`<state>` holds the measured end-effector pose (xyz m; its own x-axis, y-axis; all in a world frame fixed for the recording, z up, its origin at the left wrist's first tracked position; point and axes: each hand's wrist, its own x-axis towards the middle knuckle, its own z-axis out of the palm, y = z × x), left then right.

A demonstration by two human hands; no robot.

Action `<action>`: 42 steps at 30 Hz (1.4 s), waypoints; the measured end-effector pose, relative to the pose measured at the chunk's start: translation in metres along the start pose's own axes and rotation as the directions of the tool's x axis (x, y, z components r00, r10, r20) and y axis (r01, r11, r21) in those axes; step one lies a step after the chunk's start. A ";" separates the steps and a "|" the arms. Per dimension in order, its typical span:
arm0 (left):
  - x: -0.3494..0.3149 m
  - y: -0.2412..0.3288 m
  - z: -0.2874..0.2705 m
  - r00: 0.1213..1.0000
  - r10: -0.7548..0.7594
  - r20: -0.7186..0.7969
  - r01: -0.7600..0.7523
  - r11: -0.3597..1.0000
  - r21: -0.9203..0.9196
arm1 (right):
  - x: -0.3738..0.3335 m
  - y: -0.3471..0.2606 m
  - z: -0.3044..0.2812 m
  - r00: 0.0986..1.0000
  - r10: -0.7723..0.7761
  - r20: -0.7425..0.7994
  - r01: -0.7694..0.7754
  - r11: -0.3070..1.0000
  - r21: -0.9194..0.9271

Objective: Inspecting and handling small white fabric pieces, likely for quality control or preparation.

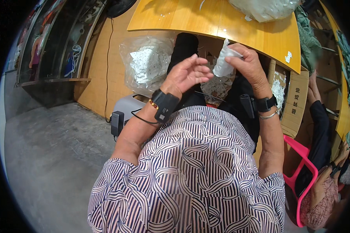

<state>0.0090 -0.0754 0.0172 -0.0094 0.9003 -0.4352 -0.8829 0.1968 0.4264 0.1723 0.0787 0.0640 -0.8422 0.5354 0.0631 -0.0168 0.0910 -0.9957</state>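
My right hand (248,64) pinches a crumpled white cloth-like piece (223,66) between thumb and fingers, in front of the table edge and above my lap. The piece hangs with a narrow tip pointing up; I cannot make out its exact kind. Just to its left, my left hand (190,73) is held palm up, fingers apart and nothing in them, close to the piece's lower end. Below both hands, between my dark trouser legs, lies a heap of small white scraps (218,86).
A yellow wooden table (210,17) spans the front, with a clear plastic bag (266,8) on it. Another bag of white speckled pieces (146,64) stands at left. A cardboard box (295,103) is at right, near a pink chair (305,163) and another person's arm (319,116).
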 end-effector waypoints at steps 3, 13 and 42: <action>0.003 -0.015 0.019 0.994 -0.034 0.108 0.043 0.996 -0.084 | 0.006 0.000 0.015 0.932 -0.335 0.135 0.353 0.769 -0.532; 0.022 -0.012 0.027 0.990 0.134 0.042 -0.110 0.924 -0.368 | -0.027 -0.019 0.045 0.869 -0.368 0.331 0.478 0.450 -0.755; 0.016 -0.003 0.013 0.994 0.029 -0.101 -0.047 0.982 -0.180 | -0.024 0.023 0.014 0.991 0.133 0.036 -0.137 0.975 0.178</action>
<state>0.0177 -0.0567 0.0192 -0.0821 0.8617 -0.5007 -0.9516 0.0814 0.2962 0.1846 0.0563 0.0391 -0.8557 0.5124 -0.0720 0.0033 -0.1338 -0.9910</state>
